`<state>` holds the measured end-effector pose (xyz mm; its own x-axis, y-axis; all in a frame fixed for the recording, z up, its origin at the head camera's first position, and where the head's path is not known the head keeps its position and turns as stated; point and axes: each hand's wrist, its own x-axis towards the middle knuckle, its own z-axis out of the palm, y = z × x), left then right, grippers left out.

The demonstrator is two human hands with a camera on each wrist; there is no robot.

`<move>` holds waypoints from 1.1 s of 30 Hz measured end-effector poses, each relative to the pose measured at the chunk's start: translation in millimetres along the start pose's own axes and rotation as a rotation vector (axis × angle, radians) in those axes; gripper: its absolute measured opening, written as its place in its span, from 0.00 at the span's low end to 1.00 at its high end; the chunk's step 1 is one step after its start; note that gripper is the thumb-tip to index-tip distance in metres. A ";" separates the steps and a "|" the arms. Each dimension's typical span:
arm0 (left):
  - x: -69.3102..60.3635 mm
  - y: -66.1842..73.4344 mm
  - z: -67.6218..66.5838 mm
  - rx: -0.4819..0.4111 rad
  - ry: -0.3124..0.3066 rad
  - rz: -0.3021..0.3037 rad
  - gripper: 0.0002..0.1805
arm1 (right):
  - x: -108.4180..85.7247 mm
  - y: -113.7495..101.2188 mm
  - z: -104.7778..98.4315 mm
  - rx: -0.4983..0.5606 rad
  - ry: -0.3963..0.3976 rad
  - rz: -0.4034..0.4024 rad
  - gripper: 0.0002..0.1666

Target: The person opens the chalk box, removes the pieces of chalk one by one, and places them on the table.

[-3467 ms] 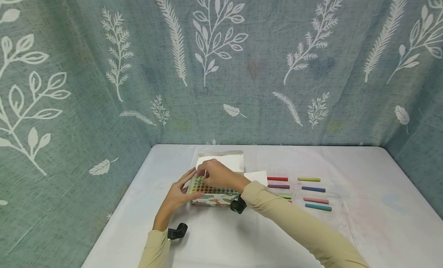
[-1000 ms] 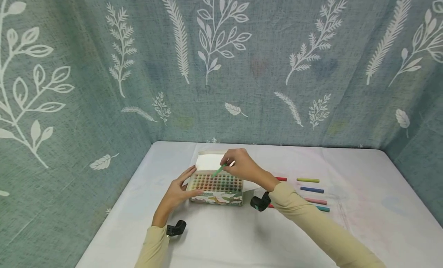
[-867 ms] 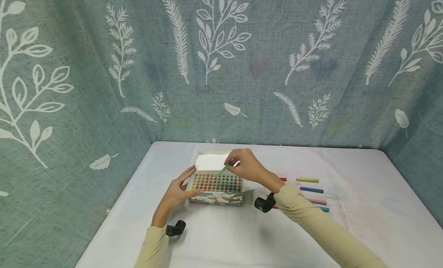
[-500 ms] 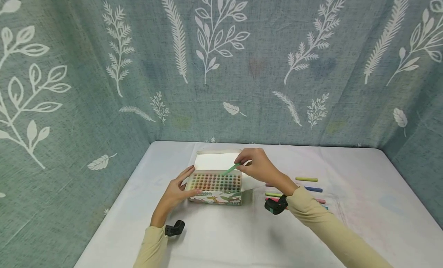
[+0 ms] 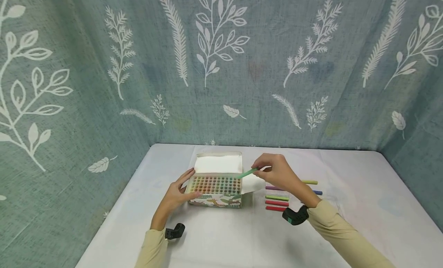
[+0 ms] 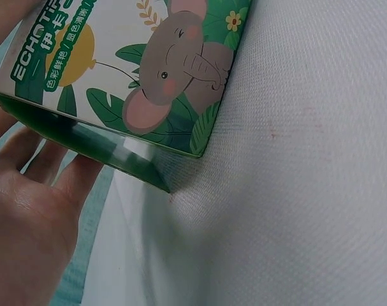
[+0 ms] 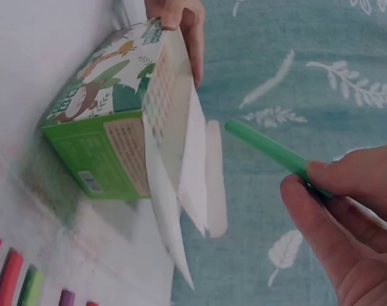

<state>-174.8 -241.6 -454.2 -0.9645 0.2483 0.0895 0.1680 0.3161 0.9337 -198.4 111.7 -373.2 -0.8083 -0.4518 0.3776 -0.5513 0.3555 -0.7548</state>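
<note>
A patterned chalk box (image 5: 216, 200) stands with its lid raised, its top a grid of round holes with coloured ends showing. My left hand (image 5: 175, 195) holds its left end, thumb at the front edge and fingers along the side. Just right of the box and above its right flap (image 5: 252, 183), my right hand (image 5: 278, 173) pinches a green chalk stick (image 5: 247, 173) between thumb and fingers. In the right wrist view the stick (image 7: 263, 145) tilts, its free end pointing toward the box.
Right of the box lie a light green stick (image 5: 277, 198), a pink-red stick (image 5: 277, 203), a red stick (image 5: 275, 208) and a purple stick (image 5: 272, 188). Yellow (image 5: 309, 182) and blue (image 5: 317, 192) sticks are partly behind the right arm. A leaf-patterned curtain (image 5: 221, 87) hangs behind.
My right hand was at the box's left holes; a green stick then appeared in its fingers, and it has moved right, past the box's right end. The left hand has stayed on the box.
</note>
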 end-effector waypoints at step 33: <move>6.3 -26.4 -1.2 0.041 0.019 -0.017 0.47 | -109.2 26.1 -75.3 0.001 0.091 0.104 0.08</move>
<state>-185.5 -249.5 -477.8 -0.9709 0.2256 0.0805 0.1594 0.3579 0.9200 -140.1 231.9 -393.8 -0.8764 -0.3367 0.3445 -0.4636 0.3958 -0.7927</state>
